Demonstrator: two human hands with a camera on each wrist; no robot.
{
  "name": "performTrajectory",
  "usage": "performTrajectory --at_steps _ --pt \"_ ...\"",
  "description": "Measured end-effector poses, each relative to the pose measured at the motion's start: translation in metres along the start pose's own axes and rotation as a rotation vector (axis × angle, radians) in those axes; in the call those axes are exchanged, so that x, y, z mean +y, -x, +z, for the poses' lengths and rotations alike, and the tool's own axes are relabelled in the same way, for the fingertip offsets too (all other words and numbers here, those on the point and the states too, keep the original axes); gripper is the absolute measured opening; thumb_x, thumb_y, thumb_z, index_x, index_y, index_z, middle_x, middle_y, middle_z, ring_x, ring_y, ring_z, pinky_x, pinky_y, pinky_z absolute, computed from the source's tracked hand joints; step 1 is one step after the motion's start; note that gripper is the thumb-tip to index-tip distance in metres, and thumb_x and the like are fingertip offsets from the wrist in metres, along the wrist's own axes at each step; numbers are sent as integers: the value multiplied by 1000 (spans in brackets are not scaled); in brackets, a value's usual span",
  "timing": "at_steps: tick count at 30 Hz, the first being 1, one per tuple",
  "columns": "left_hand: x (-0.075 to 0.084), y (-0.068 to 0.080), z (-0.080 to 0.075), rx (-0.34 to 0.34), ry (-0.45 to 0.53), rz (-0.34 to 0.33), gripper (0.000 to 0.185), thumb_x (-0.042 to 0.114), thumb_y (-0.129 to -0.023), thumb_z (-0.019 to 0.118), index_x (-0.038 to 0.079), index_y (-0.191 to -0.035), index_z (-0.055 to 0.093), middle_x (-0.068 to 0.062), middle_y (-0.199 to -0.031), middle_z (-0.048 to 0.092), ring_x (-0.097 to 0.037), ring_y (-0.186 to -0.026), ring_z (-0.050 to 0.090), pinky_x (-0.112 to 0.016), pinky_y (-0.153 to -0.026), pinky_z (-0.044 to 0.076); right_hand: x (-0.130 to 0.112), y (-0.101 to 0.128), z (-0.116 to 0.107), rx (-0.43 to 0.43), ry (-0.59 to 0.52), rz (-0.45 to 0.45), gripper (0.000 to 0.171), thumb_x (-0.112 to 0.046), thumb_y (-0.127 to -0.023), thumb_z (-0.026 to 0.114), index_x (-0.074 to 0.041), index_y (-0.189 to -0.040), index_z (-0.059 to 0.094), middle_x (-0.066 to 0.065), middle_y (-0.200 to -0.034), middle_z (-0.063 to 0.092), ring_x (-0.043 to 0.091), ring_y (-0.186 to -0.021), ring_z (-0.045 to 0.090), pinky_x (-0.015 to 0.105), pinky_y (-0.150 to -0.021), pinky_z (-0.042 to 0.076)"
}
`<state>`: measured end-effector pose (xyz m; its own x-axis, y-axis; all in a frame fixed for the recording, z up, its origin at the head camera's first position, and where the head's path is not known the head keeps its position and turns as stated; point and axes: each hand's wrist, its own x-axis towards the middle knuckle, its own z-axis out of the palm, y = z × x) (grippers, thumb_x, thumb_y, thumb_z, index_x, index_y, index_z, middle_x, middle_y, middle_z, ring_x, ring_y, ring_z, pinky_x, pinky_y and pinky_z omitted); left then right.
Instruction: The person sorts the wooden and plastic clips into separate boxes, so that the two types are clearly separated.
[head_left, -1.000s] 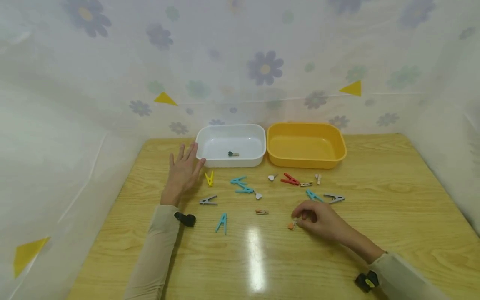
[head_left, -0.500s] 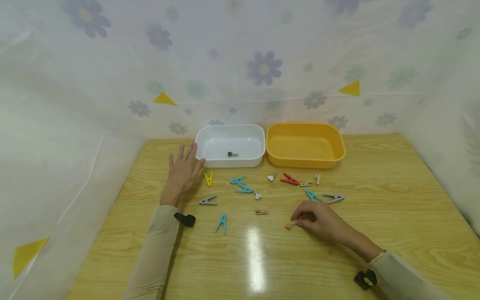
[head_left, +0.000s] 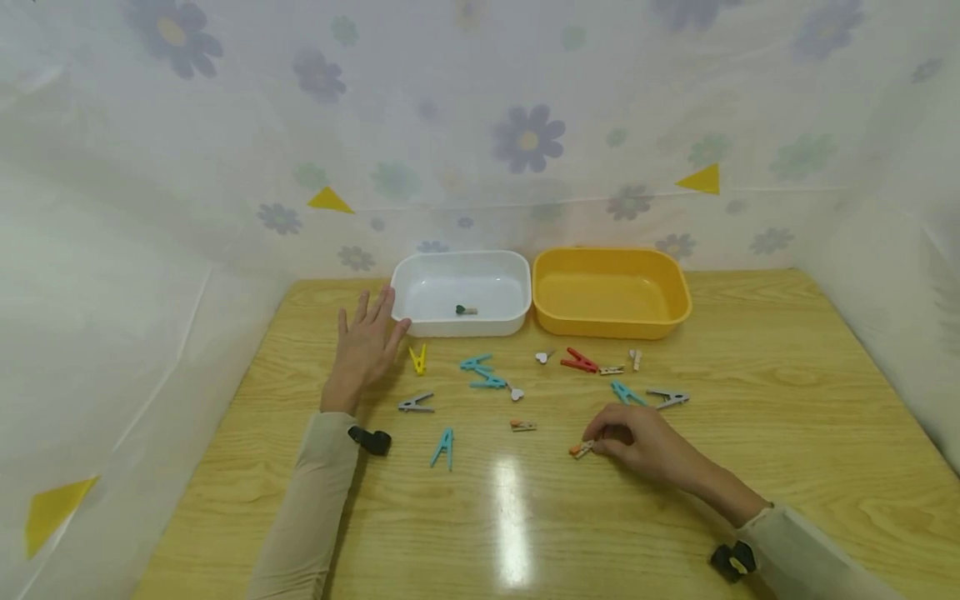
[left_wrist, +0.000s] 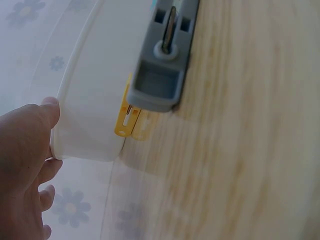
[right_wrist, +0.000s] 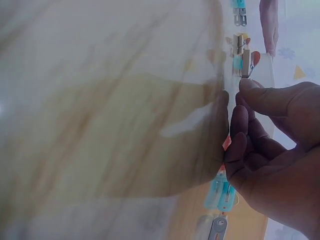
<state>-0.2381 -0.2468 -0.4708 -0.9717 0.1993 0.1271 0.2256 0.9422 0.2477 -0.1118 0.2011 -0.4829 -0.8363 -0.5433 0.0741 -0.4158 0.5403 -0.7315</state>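
Pinching an orange peg [head_left: 579, 451] at its fingertips low over the desk [head_left: 750, 375], the right hand [head_left: 637, 439] is judged mid-pickup, a lift toward a tray being called for, while the left hand [head_left: 365, 350] is laid flat, fingers apart, beside the white tray [head_left: 420, 275].

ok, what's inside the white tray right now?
The white tray holds one small clip with a dark heart-shaped tip, lying near the middle of the floor. The near wall hides a thin strip of the floor, so anything tucked there cannot be seen.
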Motion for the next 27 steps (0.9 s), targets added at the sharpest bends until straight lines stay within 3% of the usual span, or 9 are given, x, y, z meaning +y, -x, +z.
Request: performTrajectory --at_steps 9,15,19,27 --pt "0 0 1 4 9 3 75 58 -109 21 9 -166 13 -8 -171 14 -34 -157 -2 -70 -119 -3 -3 -1 -3 27 -22 22 14 -8 -93 77 -22 -99 76 -10 -96 73 6 -84 66 26 -71 58" --pt "-1 0 2 11 8 8 75 58 -109 21 9 -166 12 -10 -171 16 -36 -157 0 -72 -118 -1 -5 -6 -6 51 -25 24 13 -7 -93 77 -20 -98 75 -2 -94 73 7 -83 67 27 -71 58" --pt "0 0 2 20 3 11 76 59 -109 21 8 -165 14 -10 -170 18 -37 -157 2 -72 -118 1 -8 -8 -8 75 -27 45 15 -6 -93 76 -19 -98 76 -5 -94 73 8 -85 67 28 -72 59" --pt "0 0 2 12 9 13 75 57 -110 21 8 -165 13 -10 -171 16 -36 -157 1 -73 -117 0 -9 -17 -8 152 -40 -1 13 -7 -93 77 -19 -98 76 -3 -93 74 9 -84 69 27 -70 60"
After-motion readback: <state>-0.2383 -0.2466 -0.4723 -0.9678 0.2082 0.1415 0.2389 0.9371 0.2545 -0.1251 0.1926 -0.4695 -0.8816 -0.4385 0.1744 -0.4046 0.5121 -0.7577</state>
